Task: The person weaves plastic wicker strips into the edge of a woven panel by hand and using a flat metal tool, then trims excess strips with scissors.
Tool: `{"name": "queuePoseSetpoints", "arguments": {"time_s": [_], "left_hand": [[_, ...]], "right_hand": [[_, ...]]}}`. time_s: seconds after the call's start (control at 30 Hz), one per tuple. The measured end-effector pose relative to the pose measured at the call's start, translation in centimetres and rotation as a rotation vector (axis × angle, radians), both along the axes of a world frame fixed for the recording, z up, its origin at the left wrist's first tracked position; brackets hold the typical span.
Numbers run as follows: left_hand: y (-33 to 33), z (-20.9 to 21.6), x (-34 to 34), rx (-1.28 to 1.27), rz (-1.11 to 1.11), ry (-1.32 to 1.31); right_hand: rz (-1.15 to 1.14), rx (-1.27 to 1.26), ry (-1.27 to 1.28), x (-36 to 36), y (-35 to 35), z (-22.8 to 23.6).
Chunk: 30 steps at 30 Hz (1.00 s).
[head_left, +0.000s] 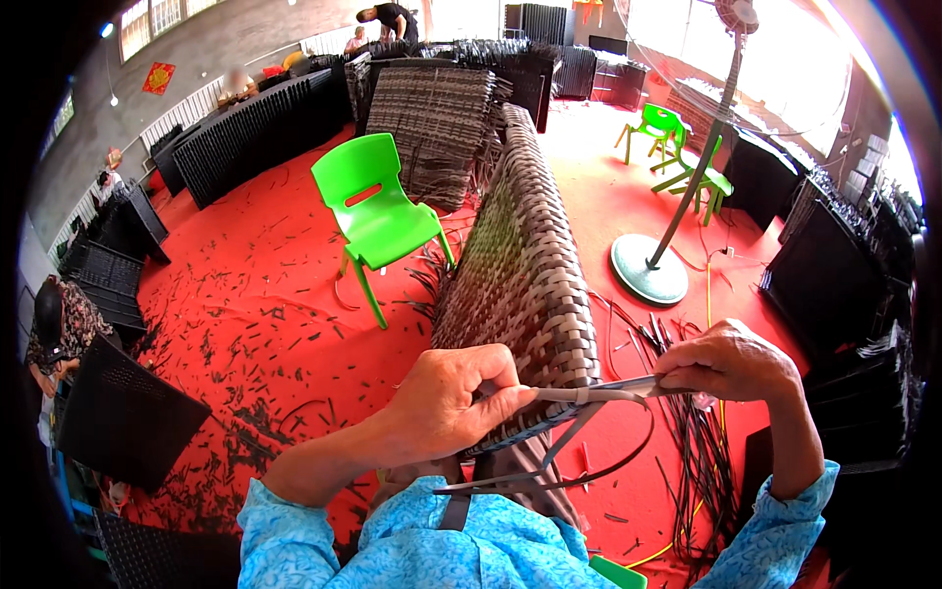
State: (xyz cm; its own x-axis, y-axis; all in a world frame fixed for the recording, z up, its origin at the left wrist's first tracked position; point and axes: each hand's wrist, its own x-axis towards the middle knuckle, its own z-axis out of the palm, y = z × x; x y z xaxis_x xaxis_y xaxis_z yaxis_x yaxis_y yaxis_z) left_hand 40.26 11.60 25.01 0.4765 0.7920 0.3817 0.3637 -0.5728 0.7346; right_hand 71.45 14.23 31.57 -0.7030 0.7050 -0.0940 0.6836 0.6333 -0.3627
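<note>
While the left hand (459, 395) and right hand (731, 363) pinch a grey strip (563, 395), they partly hide it.

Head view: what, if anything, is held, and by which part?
The left hand pinches a flat grey strip at the near end of the woven panel; the right hand pinches strip past its right edge. Whether it's one piece is unclear.

Brown woven panel (538, 260), looped grey strip (564, 395)
</note>
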Motion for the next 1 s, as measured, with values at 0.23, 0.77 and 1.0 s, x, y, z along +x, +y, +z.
{"name": "queuePoseSetpoints", "arguments": {"time_s": [0.23,0.77,1.0], "left_hand": [[-0.5,0.6,-5.8,-0.246,0.084,-0.512],[-23.0,-8.1,-65.4,-0.282,1.941,0.546],[-7.5,-8.5,-29.5,-0.128,0.987,-0.237]], "right_hand": [[-0.108,-0.096,0.015,2.6,0.3,-0.2],[-0.619,-0.458,1.378,5.4,0.5,-16.1],[-0.273,-0.853,1.569,-0.6,0.0,-17.9]]}}
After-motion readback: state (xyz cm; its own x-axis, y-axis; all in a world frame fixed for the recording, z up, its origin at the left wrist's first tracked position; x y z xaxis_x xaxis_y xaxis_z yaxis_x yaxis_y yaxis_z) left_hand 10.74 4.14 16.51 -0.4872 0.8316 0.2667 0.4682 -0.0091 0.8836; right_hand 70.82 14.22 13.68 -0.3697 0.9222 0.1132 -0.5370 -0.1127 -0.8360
